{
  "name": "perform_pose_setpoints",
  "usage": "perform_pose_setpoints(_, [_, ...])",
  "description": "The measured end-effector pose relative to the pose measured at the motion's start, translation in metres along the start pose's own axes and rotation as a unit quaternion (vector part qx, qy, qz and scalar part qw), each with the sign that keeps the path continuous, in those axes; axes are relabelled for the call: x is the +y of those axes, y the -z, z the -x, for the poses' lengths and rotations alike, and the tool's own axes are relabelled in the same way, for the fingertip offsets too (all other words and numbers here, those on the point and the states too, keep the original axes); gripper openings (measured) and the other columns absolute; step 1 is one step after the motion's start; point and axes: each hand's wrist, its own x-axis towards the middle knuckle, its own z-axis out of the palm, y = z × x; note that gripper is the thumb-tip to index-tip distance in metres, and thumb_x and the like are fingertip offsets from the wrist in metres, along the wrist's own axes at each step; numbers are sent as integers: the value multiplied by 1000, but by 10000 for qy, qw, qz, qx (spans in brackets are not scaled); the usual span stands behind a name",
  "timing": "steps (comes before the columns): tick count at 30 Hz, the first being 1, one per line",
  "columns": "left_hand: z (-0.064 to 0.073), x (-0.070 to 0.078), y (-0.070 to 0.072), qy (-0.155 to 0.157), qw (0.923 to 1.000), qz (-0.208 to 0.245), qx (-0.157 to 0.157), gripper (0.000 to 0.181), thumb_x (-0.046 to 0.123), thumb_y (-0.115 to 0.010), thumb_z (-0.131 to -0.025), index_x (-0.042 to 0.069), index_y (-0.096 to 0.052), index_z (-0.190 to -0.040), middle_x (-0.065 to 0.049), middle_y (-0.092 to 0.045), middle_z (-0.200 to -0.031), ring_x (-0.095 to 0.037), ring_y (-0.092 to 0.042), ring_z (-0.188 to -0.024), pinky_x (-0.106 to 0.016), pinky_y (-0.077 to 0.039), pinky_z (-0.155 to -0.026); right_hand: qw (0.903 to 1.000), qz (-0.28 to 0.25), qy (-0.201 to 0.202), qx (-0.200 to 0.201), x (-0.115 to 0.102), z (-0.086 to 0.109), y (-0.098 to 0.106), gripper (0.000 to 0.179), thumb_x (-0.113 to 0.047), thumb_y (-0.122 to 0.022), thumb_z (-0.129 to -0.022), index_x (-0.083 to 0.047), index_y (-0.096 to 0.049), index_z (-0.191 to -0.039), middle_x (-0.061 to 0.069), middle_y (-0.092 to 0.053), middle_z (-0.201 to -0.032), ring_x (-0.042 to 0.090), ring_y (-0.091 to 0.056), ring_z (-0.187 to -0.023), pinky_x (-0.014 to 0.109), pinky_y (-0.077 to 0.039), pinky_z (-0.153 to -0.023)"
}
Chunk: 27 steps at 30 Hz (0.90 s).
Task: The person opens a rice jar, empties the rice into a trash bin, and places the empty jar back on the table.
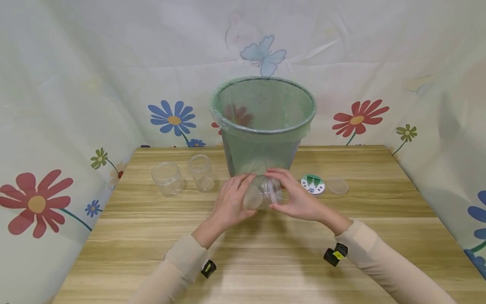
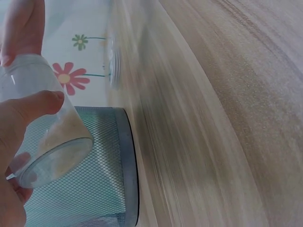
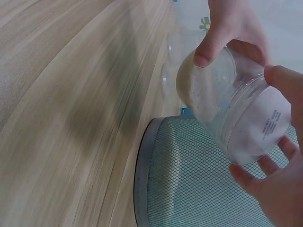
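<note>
A clear, round jar (image 1: 255, 195) is held on its side above the wooden table, in front of the mesh bin. Its base points left, and its lid end (image 3: 260, 127) with a white printed disc faces right. My left hand (image 1: 232, 198) grips the jar's body, thumb below and fingers over the top. At the other end, my right hand (image 1: 298, 197) curls its fingers and thumb around the lid's rim. In the left wrist view, the see-through jar (image 2: 61, 127) shows nothing solid inside.
Behind the hands stands a mesh bin (image 1: 262, 156) lined with a green bag. A wide clear jar (image 1: 167, 179) and a narrower one (image 1: 201, 173) stand at left. To the right lie a green-and-white printed disc (image 1: 313, 184) and a translucent disc (image 1: 337, 185).
</note>
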Motion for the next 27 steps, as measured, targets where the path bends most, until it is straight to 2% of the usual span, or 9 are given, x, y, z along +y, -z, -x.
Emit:
perform_pose_setpoints(6, [0,0,1,-53,10000,-52,24,98,35,-87,-52,13,-40,-135,-7,-50,-127,-25,-46,-116,-39,-38,-100,9997,-8,253,54,5,1,-1,78,-6,-77,-71,-10,-36,-137,14,-32,-142,28,-33,-130,46,-41,-98])
perform_pose_setpoints(12, [0,0,0,-104,9998,-78,153,98,34,-88,-51,13,-41,-135,-8,-50,-126,-25,-47,-115,-39,-39,-99,9999,6,164,46,1,2,-1,79,-9,-76,-73,-8,-34,-139,15,-28,-144,29,-31,-132,47,-37,-102])
perform_pose_setpoints(17, [1,0,-1,-101,9997,-91,196,98,34,-88,-51,12,-42,-134,-8,-50,-126,-25,-48,-115,-39,-39,-99,9989,-60,-416,186,-4,1,0,74,-15,-71,-80,-8,-30,-141,15,-28,-143,30,-36,-126,47,-47,-90])
perform_pose_setpoints(20, [0,0,-1,-76,9997,-113,203,99,34,-88,-51,13,-41,-135,-8,-50,-127,-25,-48,-115,-39,-39,-99,9949,-55,-988,218,-6,-1,-1,72,-22,-67,-83,-9,-28,-142,16,-32,-139,29,-43,-118,38,-53,-80])
perform_pose_setpoints(23, [0,1,-1,-53,9997,-117,221,99,35,-88,-52,13,-41,-136,-7,-50,-128,-25,-48,-115,-39,-40,-99,9892,34,-1448,204,-7,-1,-2,73,-28,-66,-85,-9,-26,-143,17,-36,-136,30,-47,-112,28,-55,-73])
perform_pose_setpoints(27, [-1,2,0,-51,9996,-106,260,98,33,-88,-52,13,-41,-135,-8,-50,-127,-25,-47,-115,-40,-41,-97,9858,119,-1664,162,-9,-2,-2,75,-31,-67,-84,-9,-27,-143,19,-40,-132,30,-51,-109,22,-54,-69])
